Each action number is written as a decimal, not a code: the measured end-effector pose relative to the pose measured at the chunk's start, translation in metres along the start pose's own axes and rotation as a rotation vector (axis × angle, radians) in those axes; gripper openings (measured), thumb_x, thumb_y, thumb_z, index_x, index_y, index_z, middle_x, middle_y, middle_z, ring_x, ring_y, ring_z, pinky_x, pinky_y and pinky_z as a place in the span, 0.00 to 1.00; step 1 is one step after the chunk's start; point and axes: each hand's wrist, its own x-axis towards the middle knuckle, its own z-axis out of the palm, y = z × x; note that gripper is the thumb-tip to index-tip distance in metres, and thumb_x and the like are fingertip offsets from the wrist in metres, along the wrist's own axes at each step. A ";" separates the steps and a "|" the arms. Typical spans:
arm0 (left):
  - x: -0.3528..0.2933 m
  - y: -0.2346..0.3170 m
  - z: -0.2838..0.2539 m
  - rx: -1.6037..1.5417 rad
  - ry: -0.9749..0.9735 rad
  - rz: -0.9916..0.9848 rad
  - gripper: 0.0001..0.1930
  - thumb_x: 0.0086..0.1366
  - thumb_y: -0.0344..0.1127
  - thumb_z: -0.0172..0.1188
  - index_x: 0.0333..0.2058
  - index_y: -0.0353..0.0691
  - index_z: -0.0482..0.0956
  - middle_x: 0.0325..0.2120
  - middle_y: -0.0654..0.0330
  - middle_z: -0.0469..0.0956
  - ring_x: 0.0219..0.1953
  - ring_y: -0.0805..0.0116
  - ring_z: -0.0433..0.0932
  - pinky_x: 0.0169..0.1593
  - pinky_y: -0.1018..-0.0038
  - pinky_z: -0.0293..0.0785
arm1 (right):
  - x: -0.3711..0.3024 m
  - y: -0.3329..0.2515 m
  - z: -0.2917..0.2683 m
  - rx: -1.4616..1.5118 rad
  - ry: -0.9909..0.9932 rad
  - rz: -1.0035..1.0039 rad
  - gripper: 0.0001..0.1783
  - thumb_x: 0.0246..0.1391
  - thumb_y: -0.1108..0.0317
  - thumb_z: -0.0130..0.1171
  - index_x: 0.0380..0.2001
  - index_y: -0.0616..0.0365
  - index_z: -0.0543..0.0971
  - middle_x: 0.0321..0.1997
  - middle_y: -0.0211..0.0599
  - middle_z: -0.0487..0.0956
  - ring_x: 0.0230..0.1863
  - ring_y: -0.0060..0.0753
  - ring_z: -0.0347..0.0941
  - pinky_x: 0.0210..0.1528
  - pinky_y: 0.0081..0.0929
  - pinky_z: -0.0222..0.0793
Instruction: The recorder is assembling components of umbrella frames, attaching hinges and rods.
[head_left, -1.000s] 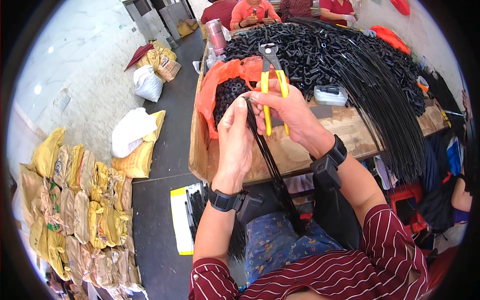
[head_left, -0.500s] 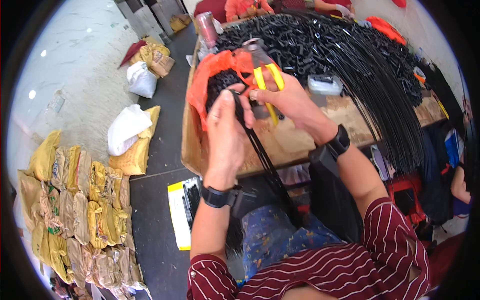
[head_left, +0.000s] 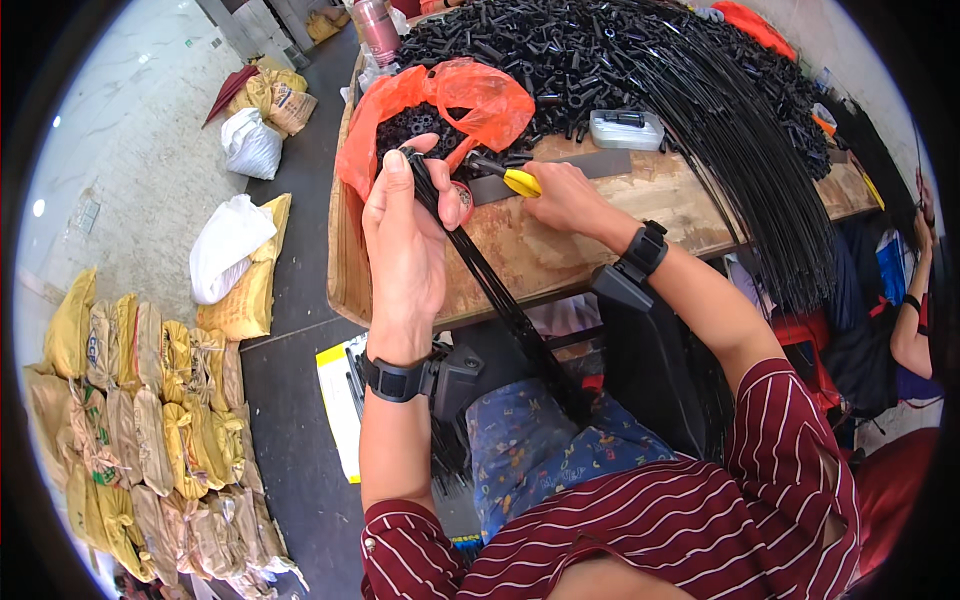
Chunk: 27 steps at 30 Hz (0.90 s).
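Observation:
My left hand (head_left: 405, 245) is closed around the upper end of a bundle of thin black cables (head_left: 487, 280), which slants down over the table's near edge to my lap. To its right, my right hand (head_left: 572, 200) grips yellow-handled pliers (head_left: 522, 182), held low over the table and pointing left; their jaws are partly hidden. Just beyond my left hand, an orange-red plastic bag (head_left: 500, 95) lies spread around small black parts (head_left: 400, 130). A small round reddish thing (head_left: 463, 203) shows beside my left fingers.
Black parts (head_left: 560, 50) heap across the back of the wooden table (head_left: 590, 235). Long black cables (head_left: 770, 190) hang over its right side. A clear plastic box (head_left: 627, 130) sits near a grey strip (head_left: 600, 163). Stacked bags (head_left: 150, 430) line the floor at left. Another person's arm (head_left: 912, 320) shows at far right.
The pliers were upright in front of the bag with handles spread; my right hand has lowered them rightward to the table. My left hand has moved slightly left, still holding the cables.

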 end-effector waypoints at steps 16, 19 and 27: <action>0.007 -0.001 0.011 -0.025 -0.088 -0.104 0.22 0.73 0.48 0.42 0.50 0.33 0.70 0.29 0.64 0.71 0.24 0.77 0.66 0.31 0.79 0.64 | -0.048 -0.074 -0.135 0.604 -0.609 -0.045 0.20 0.66 0.53 0.45 0.47 0.59 0.72 0.31 0.27 0.79 0.28 0.12 0.66 0.29 0.14 0.62; 0.008 -0.001 0.014 -0.029 -0.123 -0.107 0.22 0.72 0.47 0.43 0.50 0.33 0.71 0.30 0.63 0.72 0.24 0.77 0.66 0.30 0.79 0.65 | -0.043 -0.073 -0.147 0.580 -0.668 -0.076 0.22 0.66 0.53 0.45 0.50 0.59 0.72 0.32 0.28 0.80 0.28 0.12 0.68 0.29 0.15 0.63; 0.007 0.003 0.020 -0.028 -0.199 -0.106 0.21 0.73 0.46 0.43 0.49 0.33 0.71 0.31 0.61 0.73 0.25 0.75 0.68 0.30 0.79 0.66 | -0.036 -0.078 -0.176 0.465 -0.774 -0.011 0.20 0.65 0.51 0.45 0.44 0.56 0.74 0.32 0.31 0.81 0.30 0.18 0.75 0.30 0.19 0.69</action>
